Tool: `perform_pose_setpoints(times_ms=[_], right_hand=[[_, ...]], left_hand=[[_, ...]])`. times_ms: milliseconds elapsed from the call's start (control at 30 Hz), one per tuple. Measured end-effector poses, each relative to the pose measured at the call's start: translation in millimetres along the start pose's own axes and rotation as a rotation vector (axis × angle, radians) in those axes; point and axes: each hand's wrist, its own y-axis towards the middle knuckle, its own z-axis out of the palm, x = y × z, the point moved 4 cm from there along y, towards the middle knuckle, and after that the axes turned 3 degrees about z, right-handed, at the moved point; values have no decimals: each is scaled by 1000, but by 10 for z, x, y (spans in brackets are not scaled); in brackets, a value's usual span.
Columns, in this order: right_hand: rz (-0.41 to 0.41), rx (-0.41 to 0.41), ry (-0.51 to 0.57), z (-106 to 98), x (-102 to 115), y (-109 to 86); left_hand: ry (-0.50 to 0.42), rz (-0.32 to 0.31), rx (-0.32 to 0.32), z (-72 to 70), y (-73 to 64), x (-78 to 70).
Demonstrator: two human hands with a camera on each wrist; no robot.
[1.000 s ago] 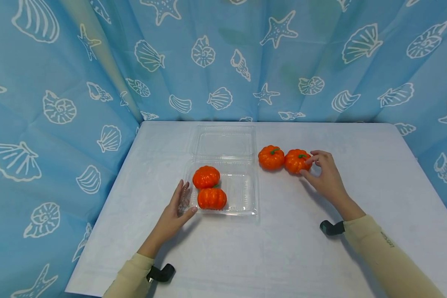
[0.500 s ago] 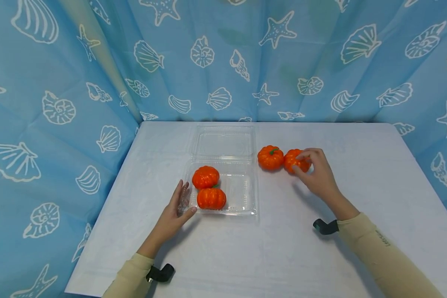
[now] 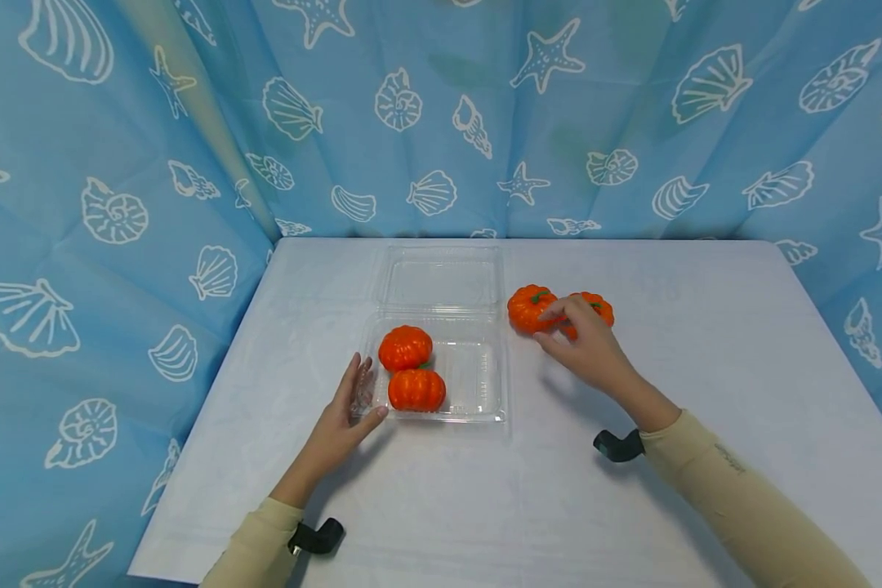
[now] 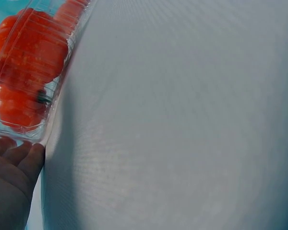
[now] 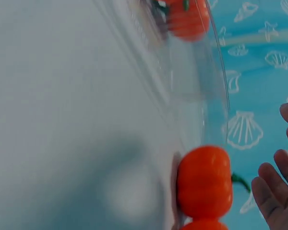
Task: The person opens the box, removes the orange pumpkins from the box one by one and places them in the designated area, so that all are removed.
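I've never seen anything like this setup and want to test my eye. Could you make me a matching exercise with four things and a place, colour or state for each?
Things:
1. Left hand
2. Right hand
3. Clear box
4. Curtain

Descriptions:
A. Open, with its lid folded back
B. By the pumpkins outside the box, holding nothing
C. Blue with white sea shapes
D. At the box's near left corner

Pairs: 1-D, 2-B, 3-A, 4-C.

From above, the head view looks forward and down over table (image 3: 514,506), box (image 3: 478,367) and pumpkins (image 3: 416,392); both wrist views, nearer and rolled sideways, look low across the table, sharing box and pumpkins
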Motion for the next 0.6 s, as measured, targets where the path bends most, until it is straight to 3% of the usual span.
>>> perform_pose_setpoints(times_ms=[600], right_hand=[[-30, 225, 32, 482, 459, 107]], left_hand=[[11, -4, -2, -2, -1, 2]])
